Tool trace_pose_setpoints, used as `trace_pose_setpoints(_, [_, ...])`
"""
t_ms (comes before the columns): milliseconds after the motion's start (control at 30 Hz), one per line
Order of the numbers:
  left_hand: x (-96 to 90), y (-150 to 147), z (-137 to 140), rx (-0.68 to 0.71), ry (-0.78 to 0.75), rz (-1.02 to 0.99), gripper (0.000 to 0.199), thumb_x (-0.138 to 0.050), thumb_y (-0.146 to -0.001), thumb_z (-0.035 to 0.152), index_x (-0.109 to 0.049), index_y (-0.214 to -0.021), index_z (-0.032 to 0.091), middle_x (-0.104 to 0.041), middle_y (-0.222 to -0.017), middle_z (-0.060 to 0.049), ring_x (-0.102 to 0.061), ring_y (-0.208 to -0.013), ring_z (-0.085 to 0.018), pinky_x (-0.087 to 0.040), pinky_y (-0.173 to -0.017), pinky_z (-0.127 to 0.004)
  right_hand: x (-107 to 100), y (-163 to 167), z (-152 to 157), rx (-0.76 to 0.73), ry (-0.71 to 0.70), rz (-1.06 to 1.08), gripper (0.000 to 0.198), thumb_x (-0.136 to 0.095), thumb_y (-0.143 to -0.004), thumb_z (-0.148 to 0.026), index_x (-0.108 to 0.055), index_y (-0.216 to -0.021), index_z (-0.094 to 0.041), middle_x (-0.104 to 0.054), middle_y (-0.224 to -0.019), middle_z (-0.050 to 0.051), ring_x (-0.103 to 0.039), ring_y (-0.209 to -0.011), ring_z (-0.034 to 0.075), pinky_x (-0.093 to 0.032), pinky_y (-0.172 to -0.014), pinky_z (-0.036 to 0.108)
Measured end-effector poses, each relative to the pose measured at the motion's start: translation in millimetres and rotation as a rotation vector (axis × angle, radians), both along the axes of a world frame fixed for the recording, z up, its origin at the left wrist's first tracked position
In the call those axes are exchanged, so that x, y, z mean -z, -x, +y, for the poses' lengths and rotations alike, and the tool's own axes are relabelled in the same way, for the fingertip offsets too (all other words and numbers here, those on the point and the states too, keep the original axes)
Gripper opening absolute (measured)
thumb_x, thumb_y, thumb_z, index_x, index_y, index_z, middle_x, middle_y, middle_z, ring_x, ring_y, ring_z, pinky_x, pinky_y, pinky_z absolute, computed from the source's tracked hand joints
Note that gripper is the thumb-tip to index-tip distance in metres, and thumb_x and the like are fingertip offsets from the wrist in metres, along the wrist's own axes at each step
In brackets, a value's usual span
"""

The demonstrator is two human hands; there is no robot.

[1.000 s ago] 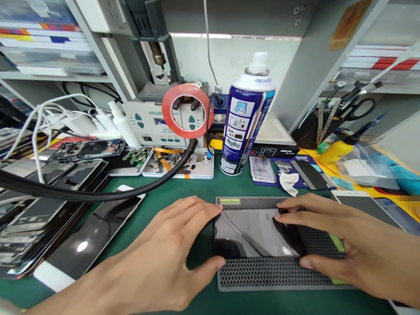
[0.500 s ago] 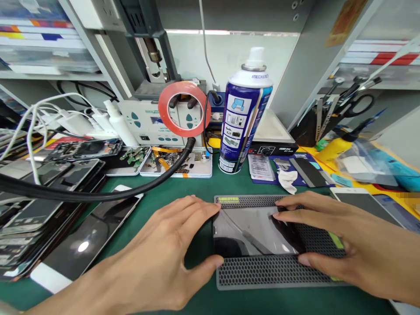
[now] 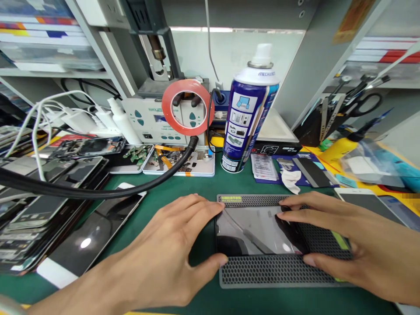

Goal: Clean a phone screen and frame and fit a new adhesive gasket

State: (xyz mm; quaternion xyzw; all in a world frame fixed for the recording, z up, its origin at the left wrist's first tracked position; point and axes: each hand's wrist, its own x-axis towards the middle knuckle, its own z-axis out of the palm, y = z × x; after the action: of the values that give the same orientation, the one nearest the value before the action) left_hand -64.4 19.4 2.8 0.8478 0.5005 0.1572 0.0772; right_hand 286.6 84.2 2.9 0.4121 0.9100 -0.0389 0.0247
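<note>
A black smartphone (image 3: 252,232) lies flat, glossy face up, on a grey honeycomb mat (image 3: 262,273). My left hand (image 3: 177,245) grips its left end, index finger at the top corner and thumb at the bottom corner. At the other end, my right hand (image 3: 341,236) holds the phone between thumb on the near edge and fingers on the far edge and face. Reflections of a cable and a bright spot show on the glass. The palms hide the table beneath them.
Left of my hands lies a white-framed phone (image 3: 95,232), beside a stack of phones (image 3: 49,214). A black hose (image 3: 131,190) arches over them. Behind the mat stand a spray can (image 3: 249,118), a red tape roll (image 3: 169,107) and a parts tray (image 3: 210,168).
The whole view has shifted slightly, so everything sits a little further right. Both hands keep their places on the phone.
</note>
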Motion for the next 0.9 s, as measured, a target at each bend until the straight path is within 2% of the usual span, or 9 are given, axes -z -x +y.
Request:
trace_pose_setpoints(133, [-1.1, -1.3, 0.7, -0.003, -0.015, 0.009, 0.062, -0.070, -0.083, 0.044, -0.057, -0.137, 0.015, -0.069, -0.133, -0.013, -0.061, -0.127, -0.031, -0.052, -0.109, -0.043, 0.3, -0.2, -0.3, 0.006, 0.005, 0.043, 0.062, -0.066, -0.083, -0.060, -0.053, -0.143, -0.050, -0.046, -0.157, -0.003, -0.060, -0.127, 0.039, -0.055, -0.102, 0.054])
trace_pose_setpoints(500, [-3.8, -0.4, 0.5, 0.012, -0.024, 0.025, 0.060, -0.069, -0.084, 0.045, -0.058, -0.135, 0.015, -0.069, -0.131, -0.013, -0.063, -0.124, -0.030, -0.053, -0.107, -0.042, -0.9, 0.2, 0.7, 0.008, 0.007, 0.017, 0.060, -0.064, -0.085, -0.061, -0.052, -0.143, -0.051, -0.046, -0.157, -0.002, -0.061, -0.126, 0.038, -0.056, -0.101, 0.054])
trace_pose_setpoints(767, [-1.5, -1.8, 2.1, 0.009, -0.020, 0.014, 0.061, -0.069, -0.085, 0.045, -0.056, -0.136, 0.015, -0.068, -0.133, -0.013, -0.060, -0.127, -0.030, -0.053, -0.106, -0.042, -2.9, 2.1, -1.0, 0.037, 0.037, 0.129, 0.060, -0.072, -0.081, -0.054, -0.059, -0.139, -0.046, -0.052, -0.152, 0.000, -0.064, -0.122, 0.038, -0.057, -0.100, 0.051])
trace_pose_setpoints(900, [1.5, -0.8, 2.3, 0.005, 0.031, -0.013, 0.062, -0.068, -0.086, 0.045, -0.053, -0.139, 0.018, -0.067, -0.132, -0.010, -0.059, -0.127, -0.029, -0.050, -0.109, -0.044, -0.1, 1.5, 0.4, -0.017, -0.003, 0.141, 0.060, -0.070, -0.083, -0.055, -0.055, -0.141, -0.048, -0.051, -0.153, -0.002, -0.065, -0.121, 0.037, -0.058, -0.097, 0.053])
